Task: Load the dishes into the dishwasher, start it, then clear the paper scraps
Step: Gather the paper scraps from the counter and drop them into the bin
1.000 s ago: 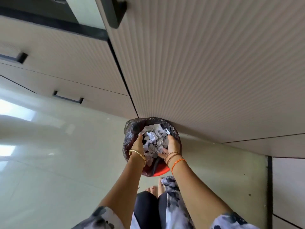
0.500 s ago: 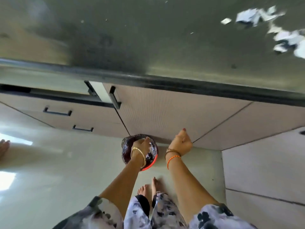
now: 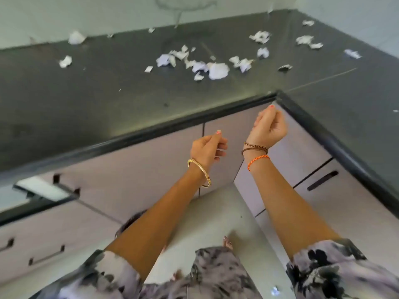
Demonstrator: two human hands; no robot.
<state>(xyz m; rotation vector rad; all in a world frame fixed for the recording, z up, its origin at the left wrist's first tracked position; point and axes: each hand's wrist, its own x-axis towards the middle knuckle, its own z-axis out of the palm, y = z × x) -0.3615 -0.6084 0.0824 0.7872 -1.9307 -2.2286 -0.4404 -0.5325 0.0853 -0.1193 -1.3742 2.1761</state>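
White paper scraps (image 3: 218, 70) lie scattered across the dark L-shaped countertop (image 3: 86, 93), most in a loose cluster near its middle and others toward the back right corner. My left hand (image 3: 207, 147) and my right hand (image 3: 269, 128) are raised in front of the cabinet fronts, just below the counter's inner corner. Both have loosely curled fingers and hold nothing. A dark rim of the bin bag (image 3: 130, 220) peeks out behind my left forearm; the rest of the bin is hidden.
Pale cabinet doors (image 3: 151, 169) and drawers with black handles (image 3: 322, 180) run under the counter on both sides. A glossy dark-framed panel (image 3: 41, 188) sits at the left. Light floor tiles (image 3: 216, 212) lie below, with a small scrap (image 3: 275, 291) near my clothing.
Both hands have left the bin of paper scraps and risen to counter height, empty. The view has swung up from the floor to the countertop.
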